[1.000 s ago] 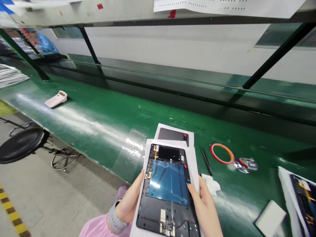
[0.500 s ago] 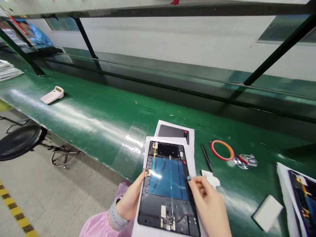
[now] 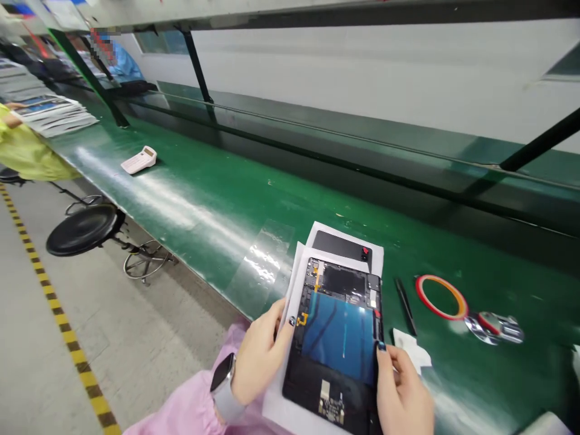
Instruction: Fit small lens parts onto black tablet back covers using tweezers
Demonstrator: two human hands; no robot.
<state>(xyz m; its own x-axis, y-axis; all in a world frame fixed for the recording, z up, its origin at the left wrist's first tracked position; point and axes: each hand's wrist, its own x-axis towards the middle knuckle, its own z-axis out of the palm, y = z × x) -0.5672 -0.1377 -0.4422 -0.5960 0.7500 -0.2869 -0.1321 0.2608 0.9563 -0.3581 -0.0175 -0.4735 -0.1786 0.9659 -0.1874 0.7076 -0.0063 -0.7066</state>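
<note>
An opened tablet (image 3: 338, 344) with its inside facing up lies on a white foam sheet (image 3: 290, 393) in front of me. A blue film-covered panel fills its middle, and orange flex strips run along its left side. My left hand (image 3: 260, 350) is closed on the left edge, thumb on top at the sheet and tablet rim, fingers hidden beneath. Pinching the right edge is my right hand (image 3: 403, 386), its thumb on the rim and the other fingers curled. Behind the tablet, a dark back cover (image 3: 339, 246) with a red tab rests on another white sheet.
To the right are a black pen-like tool (image 3: 405, 307), a roll of red tape (image 3: 441, 297), a shiny metal piece (image 3: 493, 327) and crumpled white paper (image 3: 412, 350). A clear film (image 3: 263, 260) and a calculator (image 3: 139, 160) lie leftward. Stools (image 3: 84, 229) and co-workers are at left.
The view has swung right to left, bringing a yellow sleeve and stacked sheets into sight. My left thumb has come over the top edge; my right hand has moved onto the tablet's right edge.
</note>
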